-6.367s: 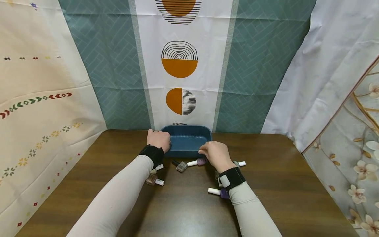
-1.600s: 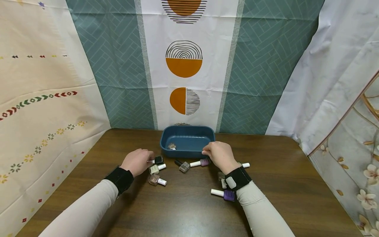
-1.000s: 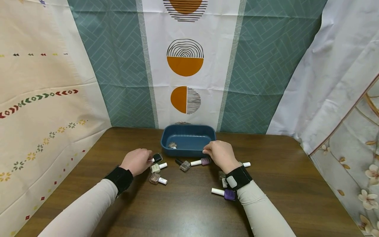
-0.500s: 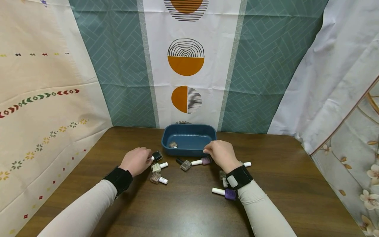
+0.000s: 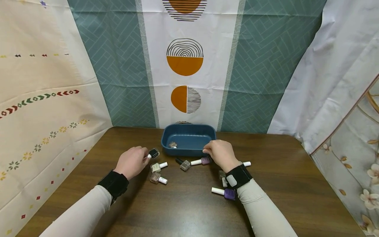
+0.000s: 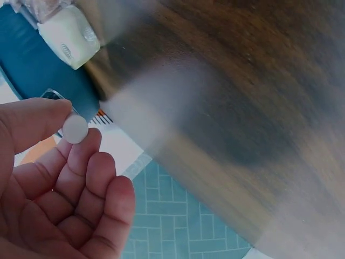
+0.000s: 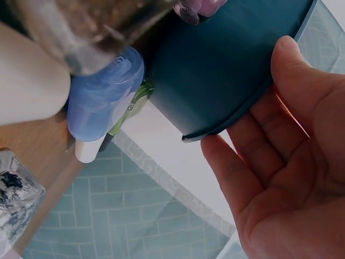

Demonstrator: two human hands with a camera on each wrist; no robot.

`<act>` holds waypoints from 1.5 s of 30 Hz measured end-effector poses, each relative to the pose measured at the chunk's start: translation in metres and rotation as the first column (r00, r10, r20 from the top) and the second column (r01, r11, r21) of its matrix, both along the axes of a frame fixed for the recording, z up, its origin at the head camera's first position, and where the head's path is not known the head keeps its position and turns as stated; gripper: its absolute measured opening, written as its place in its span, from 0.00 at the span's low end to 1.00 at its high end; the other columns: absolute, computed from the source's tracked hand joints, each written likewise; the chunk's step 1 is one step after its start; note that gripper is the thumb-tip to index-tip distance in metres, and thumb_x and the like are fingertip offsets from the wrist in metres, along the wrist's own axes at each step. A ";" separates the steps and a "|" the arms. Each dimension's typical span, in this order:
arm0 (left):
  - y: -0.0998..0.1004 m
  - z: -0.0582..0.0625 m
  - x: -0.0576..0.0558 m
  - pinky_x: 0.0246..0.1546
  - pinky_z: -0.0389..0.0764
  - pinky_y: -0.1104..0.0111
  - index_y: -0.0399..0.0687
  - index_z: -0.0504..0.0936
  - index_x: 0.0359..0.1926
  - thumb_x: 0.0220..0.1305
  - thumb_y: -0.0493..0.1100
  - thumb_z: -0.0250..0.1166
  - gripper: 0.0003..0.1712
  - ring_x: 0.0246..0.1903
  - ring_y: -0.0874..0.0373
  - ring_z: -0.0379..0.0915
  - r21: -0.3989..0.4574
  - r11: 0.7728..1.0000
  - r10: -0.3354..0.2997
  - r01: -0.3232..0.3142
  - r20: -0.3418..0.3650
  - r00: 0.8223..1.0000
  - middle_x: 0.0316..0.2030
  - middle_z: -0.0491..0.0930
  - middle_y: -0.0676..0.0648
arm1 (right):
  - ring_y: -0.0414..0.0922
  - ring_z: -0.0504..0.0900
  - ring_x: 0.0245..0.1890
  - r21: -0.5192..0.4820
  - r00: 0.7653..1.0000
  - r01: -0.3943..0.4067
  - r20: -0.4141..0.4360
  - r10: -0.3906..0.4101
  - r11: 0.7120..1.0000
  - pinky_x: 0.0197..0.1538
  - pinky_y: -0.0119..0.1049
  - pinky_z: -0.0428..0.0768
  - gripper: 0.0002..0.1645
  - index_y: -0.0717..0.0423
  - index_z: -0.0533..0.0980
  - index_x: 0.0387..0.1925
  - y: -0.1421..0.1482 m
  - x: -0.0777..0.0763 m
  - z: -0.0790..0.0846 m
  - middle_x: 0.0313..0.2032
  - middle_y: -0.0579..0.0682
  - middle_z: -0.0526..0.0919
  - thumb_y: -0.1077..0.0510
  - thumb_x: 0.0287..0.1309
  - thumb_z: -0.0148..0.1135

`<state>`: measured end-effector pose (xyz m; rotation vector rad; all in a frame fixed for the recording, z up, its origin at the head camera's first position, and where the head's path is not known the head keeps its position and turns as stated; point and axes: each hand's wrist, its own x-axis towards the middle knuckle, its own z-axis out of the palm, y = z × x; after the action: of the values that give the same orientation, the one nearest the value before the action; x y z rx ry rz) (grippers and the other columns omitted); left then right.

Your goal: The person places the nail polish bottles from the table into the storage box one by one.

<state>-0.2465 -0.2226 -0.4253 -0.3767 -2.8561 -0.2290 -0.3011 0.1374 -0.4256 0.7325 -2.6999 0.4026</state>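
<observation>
My left hand (image 5: 132, 162) pinches the white cap (image 6: 75, 129) of a nail polish bottle (image 5: 154, 153) with dark polish, between thumb and fingertips. The bottle points away from the hand, left of the blue bin (image 5: 189, 152). My right hand (image 5: 220, 155) pinches the bin's rim at its front right corner; in the right wrist view the thumb and fingers sit on either side of the bin wall (image 7: 215, 70). Inside the bin, at the left, lies a glittery nail polish bottle (image 5: 172, 144).
Near the left hand lie a pale green polish bottle (image 5: 155, 168) and a brown glitter one (image 5: 155, 177). A grey glitter bottle (image 5: 185, 165) and a mauve one (image 5: 205, 160) lie before the bin. A purple bottle (image 5: 229, 194) lies by the right wrist, which partly hides several others.
My left hand has gone from the bin's left side to the dark polish bottle, and now draws it slightly back left. A glittery bottle now shows in the bin. My right hand stays at the rim.
</observation>
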 end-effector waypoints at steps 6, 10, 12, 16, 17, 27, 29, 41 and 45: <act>0.000 0.004 0.004 0.29 0.77 0.58 0.42 0.86 0.36 0.67 0.38 0.78 0.07 0.29 0.52 0.71 0.013 1.000 0.019 -0.019 -0.004 1.000 0.28 0.77 0.48 | 0.48 0.91 0.39 0.002 1.000 0.006 0.015 -0.006 1.000 0.42 0.47 0.88 0.07 0.45 0.95 0.43 0.000 0.000 0.001 0.39 0.47 0.94 0.51 0.68 0.77; 0.002 0.006 0.005 0.30 0.79 0.57 0.41 0.87 0.37 0.68 0.39 0.78 0.08 0.29 0.52 0.72 0.016 1.000 0.026 -0.026 -0.004 1.000 0.29 0.78 0.48 | 0.49 0.91 0.39 0.004 1.000 0.007 0.023 -0.007 1.000 0.43 0.47 0.88 0.07 0.46 0.95 0.44 0.000 0.001 0.002 0.39 0.47 0.94 0.51 0.69 0.76; 0.004 0.008 0.006 0.30 0.79 0.56 0.41 0.87 0.38 0.69 0.39 0.77 0.07 0.30 0.51 0.72 0.020 0.999 0.026 -0.026 -0.009 1.000 0.29 0.79 0.47 | 0.49 0.91 0.40 0.005 1.000 0.006 0.024 -0.006 1.000 0.43 0.47 0.88 0.07 0.47 0.95 0.44 0.000 0.002 0.002 0.39 0.47 0.94 0.52 0.69 0.76; 0.007 0.012 0.006 0.31 0.80 0.56 0.40 0.87 0.38 0.69 0.38 0.77 0.07 0.30 0.51 0.73 0.038 0.999 0.024 -0.023 -0.033 0.999 0.30 0.79 0.47 | 0.49 0.91 0.40 0.006 1.000 0.006 0.027 -0.007 1.000 0.43 0.47 0.88 0.07 0.47 0.94 0.44 -0.001 0.002 0.003 0.39 0.47 0.94 0.52 0.69 0.76; 0.008 0.013 0.007 0.31 0.80 0.56 0.40 0.87 0.39 0.69 0.38 0.77 0.07 0.31 0.51 0.73 0.042 0.999 0.023 -0.021 -0.041 0.999 0.30 0.79 0.47 | 0.49 0.91 0.40 0.006 1.000 0.007 0.028 -0.007 1.000 0.43 0.47 0.88 0.07 0.47 0.94 0.44 -0.001 0.003 0.003 0.39 0.47 0.93 0.51 0.69 0.76; 0.018 0.022 0.005 0.30 0.78 0.58 0.40 0.88 0.39 0.70 0.38 0.76 0.05 0.30 0.52 0.73 0.066 0.998 0.000 0.006 -0.085 0.996 0.29 0.79 0.48 | 0.48 0.91 0.40 0.007 1.000 0.013 0.026 -0.013 1.000 0.43 0.47 0.88 0.07 0.46 0.95 0.44 -0.001 0.002 0.002 0.39 0.47 0.93 0.51 0.69 0.76; 0.022 0.024 0.004 0.30 0.78 0.58 0.41 0.88 0.38 0.70 0.37 0.76 0.05 0.31 0.52 0.73 0.063 0.998 -0.006 0.013 -0.097 0.995 0.29 0.79 0.48 | 0.48 0.91 0.40 0.008 1.000 0.014 0.024 -0.014 1.000 0.43 0.47 0.88 0.07 0.46 0.95 0.44 -0.001 0.002 0.001 0.39 0.47 0.93 0.51 0.69 0.76; 0.044 0.032 -0.010 0.34 0.82 0.54 0.41 0.87 0.37 0.71 0.38 0.75 0.06 0.33 0.49 0.77 0.070 0.997 -0.015 0.023 -0.116 0.993 0.31 0.81 0.46 | 0.48 0.90 0.38 0.011 1.000 0.012 0.019 -0.012 1.000 0.41 0.46 0.87 0.05 0.44 0.94 0.42 -0.002 0.001 0.001 0.37 0.46 0.93 0.52 0.70 0.76; 0.051 0.034 -0.014 0.34 0.81 0.55 0.42 0.86 0.36 0.72 0.39 0.75 0.08 0.33 0.50 0.77 0.068 0.997 -0.012 0.019 -0.102 0.995 0.30 0.79 0.47 | 0.48 0.90 0.39 0.011 1.000 0.012 0.017 -0.012 1.000 0.42 0.46 0.87 0.06 0.45 0.94 0.42 -0.002 0.002 0.001 0.37 0.46 0.93 0.52 0.70 0.76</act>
<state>-0.2607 -0.1715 -0.3912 -0.3853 -2.7382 -0.3017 -0.2994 0.1358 -0.4251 0.7188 -2.7230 0.3925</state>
